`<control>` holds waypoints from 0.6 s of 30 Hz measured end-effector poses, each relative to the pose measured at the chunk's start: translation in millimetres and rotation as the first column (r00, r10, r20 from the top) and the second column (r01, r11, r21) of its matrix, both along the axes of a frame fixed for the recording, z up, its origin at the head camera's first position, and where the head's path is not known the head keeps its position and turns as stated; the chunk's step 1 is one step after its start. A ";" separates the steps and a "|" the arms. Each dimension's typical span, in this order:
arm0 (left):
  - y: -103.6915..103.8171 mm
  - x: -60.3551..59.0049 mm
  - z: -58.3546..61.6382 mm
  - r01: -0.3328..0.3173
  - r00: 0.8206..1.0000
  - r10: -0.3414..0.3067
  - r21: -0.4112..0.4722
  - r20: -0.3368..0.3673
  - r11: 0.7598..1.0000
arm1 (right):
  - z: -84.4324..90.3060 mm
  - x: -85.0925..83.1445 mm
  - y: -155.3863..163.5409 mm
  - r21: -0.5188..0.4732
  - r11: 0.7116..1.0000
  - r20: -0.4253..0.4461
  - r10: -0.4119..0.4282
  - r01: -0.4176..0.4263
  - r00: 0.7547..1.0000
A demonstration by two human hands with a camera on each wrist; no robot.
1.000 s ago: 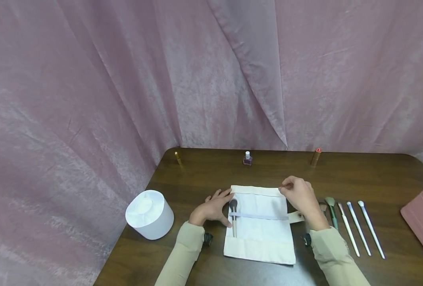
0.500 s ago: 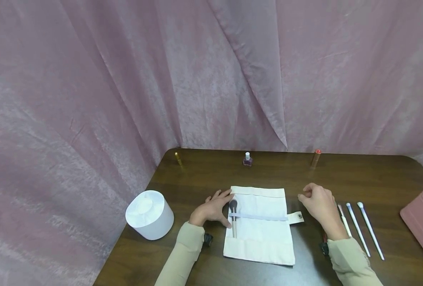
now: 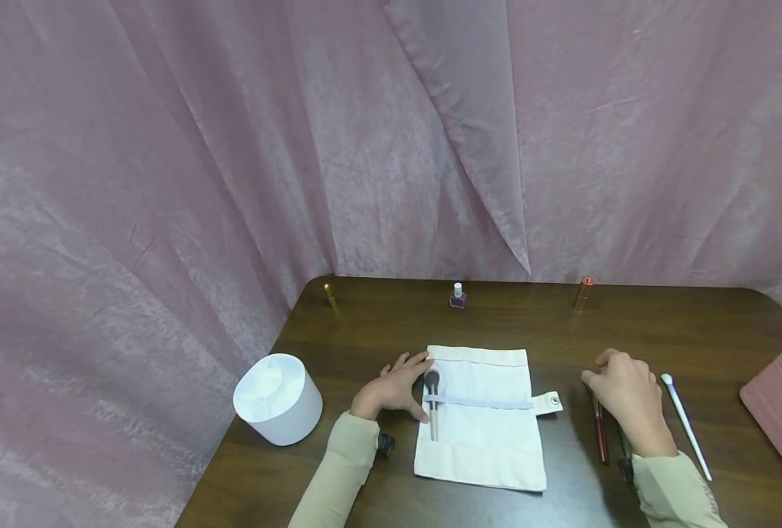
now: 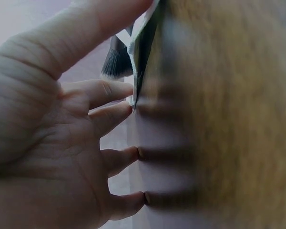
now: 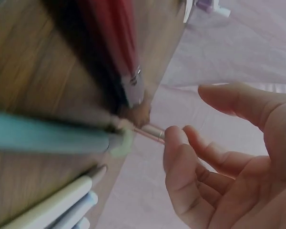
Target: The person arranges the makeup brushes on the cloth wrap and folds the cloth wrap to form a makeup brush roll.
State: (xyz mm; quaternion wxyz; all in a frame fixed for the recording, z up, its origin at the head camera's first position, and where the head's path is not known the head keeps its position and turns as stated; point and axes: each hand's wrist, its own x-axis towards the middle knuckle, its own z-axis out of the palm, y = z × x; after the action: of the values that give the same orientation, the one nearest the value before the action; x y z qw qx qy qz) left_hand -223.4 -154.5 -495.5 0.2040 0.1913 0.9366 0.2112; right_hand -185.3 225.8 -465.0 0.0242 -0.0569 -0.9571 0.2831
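Observation:
A white fabric brush roll (image 3: 483,458) lies unfolded on the table, its snap strap pointing right. One dark-bristled makeup brush (image 3: 433,380) is tucked under the elastic at its left side. My left hand (image 3: 394,389), fingers spread, touches the roll's left edge; in the left wrist view the fingertips (image 4: 126,90) meet that edge. Over the row of loose brushes hovers my right hand (image 3: 629,396), thumb and fingers apart and holding nothing. Below it, in the right wrist view, are a red-handled brush (image 5: 117,43), a green-handled brush (image 5: 52,136) and white-handled ones (image 5: 55,202).
A white round container (image 3: 277,400) stands at left. Along the back edge are a small gold tube (image 3: 329,293), a nail polish bottle (image 3: 457,297) and a lipstick (image 3: 583,293). A pink case (image 3: 780,411) sits at the right edge, beyond a white brush (image 3: 687,429).
My right hand has left the roll's upper right corner and moved right, over the loose brushes, covering several of them. The left hand stays at the roll's edge.

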 end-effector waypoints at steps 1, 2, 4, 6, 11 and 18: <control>0.5 0.3 0.0 -0.001 1.000 0.001 -0.002 0.000 1.000 | -0.1 1.0 1.8 0.005 1.000 0.003 0.003 -0.003 1.000; 1.1 0.6 0.1 -0.002 1.000 0.002 -0.002 0.001 1.000 | -0.8 2.1 3.2 0.013 1.000 0.001 0.007 -0.007 1.000; 1.6 1.2 1.4 -0.005 1.000 0.005 0.002 0.002 1.000 | -2.4 3.9 4.3 0.026 0.999 -0.008 0.019 -0.019 1.000; 1.4 1.2 2.4 -0.008 1.000 0.008 0.005 0.002 1.000 | -3.9 5.6 3.7 0.038 0.999 -0.004 0.027 -0.027 1.000; 1.9 2.0 3.4 -0.019 1.000 0.019 -0.002 0.004 1.000 | -5.5 5.0 4.3 0.070 0.997 0.073 0.034 -0.039 0.997; 1.3 2.6 1.1 -0.023 1.000 0.023 -0.004 0.002 1.000 | -6.1 -0.6 5.3 0.107 0.993 0.125 0.037 -0.050 0.991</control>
State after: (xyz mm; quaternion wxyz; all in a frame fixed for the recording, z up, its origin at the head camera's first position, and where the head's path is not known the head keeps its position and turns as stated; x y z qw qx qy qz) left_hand -220.8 -153.2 -494.5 0.2028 0.1798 0.9390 0.2118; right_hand -186.0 231.1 -471.1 -0.0378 -0.0520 -0.9719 0.2263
